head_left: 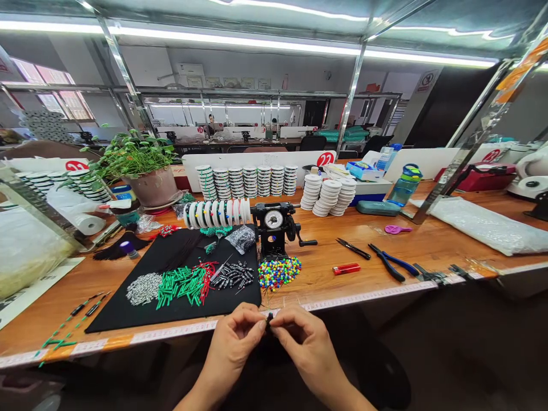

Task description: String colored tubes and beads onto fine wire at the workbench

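My left hand (233,339) and my right hand (305,338) meet just in front of the table's front edge, thumbs and fingertips pinched. Between them is a small black piece (269,318), mostly hidden by the fingers. A thin line seems to run up from it toward the table. Beyond my hands, a black mat (124,311) carries silvery bits (144,287), green tubes (182,287), red pieces (208,274) and black barrel-shaped pieces (234,276). Multicoloured beads (280,273) lie in a heap to the mat's right.
A hand-cranked winder (274,225) with white spools (216,213) stands behind the beads. To the right lie a red lighter (346,269), black snips (353,248) and blue-handled pliers (391,264). Finished-looking lines (79,311) rest at left. A potted plant (152,185) stands behind.
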Available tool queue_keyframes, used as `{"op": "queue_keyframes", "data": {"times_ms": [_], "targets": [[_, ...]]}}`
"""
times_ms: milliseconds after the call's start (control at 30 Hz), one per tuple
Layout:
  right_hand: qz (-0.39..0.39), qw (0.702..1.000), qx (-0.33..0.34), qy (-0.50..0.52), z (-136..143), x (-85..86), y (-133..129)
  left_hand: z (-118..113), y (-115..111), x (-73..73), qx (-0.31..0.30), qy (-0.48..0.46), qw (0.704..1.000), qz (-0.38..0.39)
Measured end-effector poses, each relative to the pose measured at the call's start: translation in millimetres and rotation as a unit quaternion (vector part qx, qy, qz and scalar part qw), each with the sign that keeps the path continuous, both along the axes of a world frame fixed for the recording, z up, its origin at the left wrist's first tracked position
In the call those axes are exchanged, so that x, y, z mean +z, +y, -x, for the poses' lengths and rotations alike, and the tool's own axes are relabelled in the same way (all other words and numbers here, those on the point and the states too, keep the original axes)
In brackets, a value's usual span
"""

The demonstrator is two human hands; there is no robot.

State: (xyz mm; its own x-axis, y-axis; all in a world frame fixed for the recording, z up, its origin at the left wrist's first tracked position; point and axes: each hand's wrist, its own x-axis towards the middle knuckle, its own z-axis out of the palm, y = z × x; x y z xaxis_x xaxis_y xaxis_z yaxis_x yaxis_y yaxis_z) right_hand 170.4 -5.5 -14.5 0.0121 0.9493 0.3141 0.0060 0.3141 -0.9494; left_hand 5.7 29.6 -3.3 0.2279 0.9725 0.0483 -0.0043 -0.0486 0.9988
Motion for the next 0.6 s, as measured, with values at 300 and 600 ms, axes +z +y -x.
{"op": "queue_keyframes", "data": {"times_ms": [300,600], "targets": [[0.011,0.999,-0.042,0.007,6.5,-5.5,0.2,0.4,-1.3,-1.4,0.017,0.001,1.0,0.009],[0.015,0.998,-0.051,-0.017,9.3,-3.8,5.2,-2.5,-3.5,-3.0,0.02,-0.004,1.0,0.009]]}}
